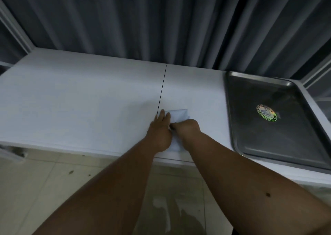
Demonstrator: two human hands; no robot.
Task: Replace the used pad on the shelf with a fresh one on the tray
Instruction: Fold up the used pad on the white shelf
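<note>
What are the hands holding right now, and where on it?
The right hand pinches the pale pad at its near edge. The left hand lies flat, pressing the pad's left side onto the white shelf.

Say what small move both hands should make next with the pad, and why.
Probably lift the pad off the shelf. The left hand lies flat on its edge, the right hand looks closed on it, and the tray beside it holds no pad.

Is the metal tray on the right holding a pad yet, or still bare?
Bare. The tray shows only a round sticker; the pale pad lies on the white shelf under both hands.
</note>
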